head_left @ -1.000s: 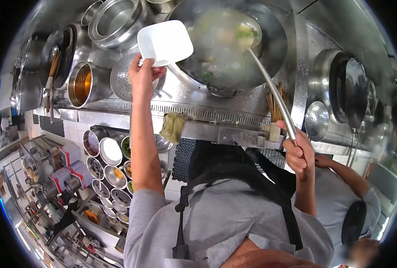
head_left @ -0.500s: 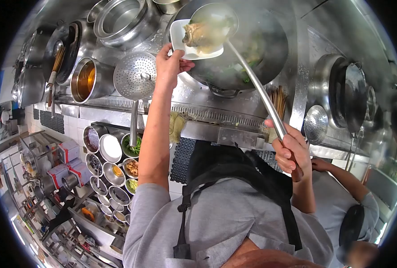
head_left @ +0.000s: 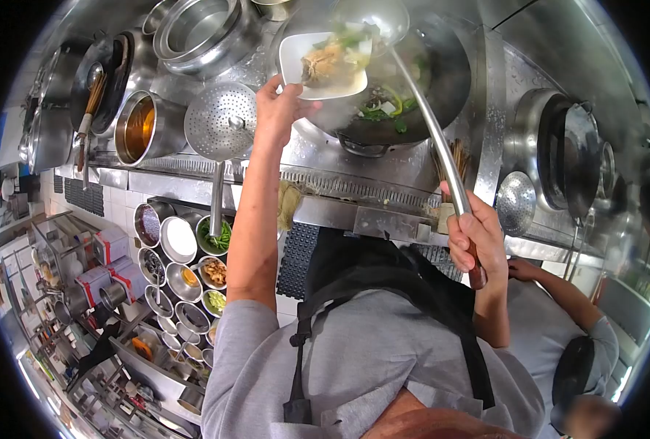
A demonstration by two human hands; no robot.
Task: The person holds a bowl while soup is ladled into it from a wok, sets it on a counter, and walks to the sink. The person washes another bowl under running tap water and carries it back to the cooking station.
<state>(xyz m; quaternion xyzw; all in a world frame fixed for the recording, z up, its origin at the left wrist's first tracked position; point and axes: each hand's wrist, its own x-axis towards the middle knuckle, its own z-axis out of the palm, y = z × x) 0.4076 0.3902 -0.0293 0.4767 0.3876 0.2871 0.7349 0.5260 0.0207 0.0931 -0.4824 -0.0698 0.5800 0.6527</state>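
A white square dish (head_left: 299, 55) is tilted over the left part of a steaming dark wok (head_left: 453, 80), and my left hand (head_left: 279, 110) grips its near edge. Brown food pieces with some greens (head_left: 328, 60) lie in the dish. My right hand (head_left: 478, 238) is wrapped round the handle of a long metal ladle (head_left: 431, 121). The ladle's bowl, blurred by steam, is just beyond the dish's upper right corner. Leafy greens and a pale sliced piece (head_left: 385, 108) remain in the wok.
A perforated skimmer (head_left: 211, 121), a pot of amber liquid (head_left: 171, 132) and stacked pans (head_left: 233, 55) are on the left. Ingredient bowls (head_left: 178, 240) stand lower left. A cloth (head_left: 289, 205) hangs on the stove edge. Another person (head_left: 551, 322) is at the lower right.
My left hand moved the dish right, over the wok, and food from the ladle now lies in it. The ladle bowl has since shifted slightly right, off the dish.
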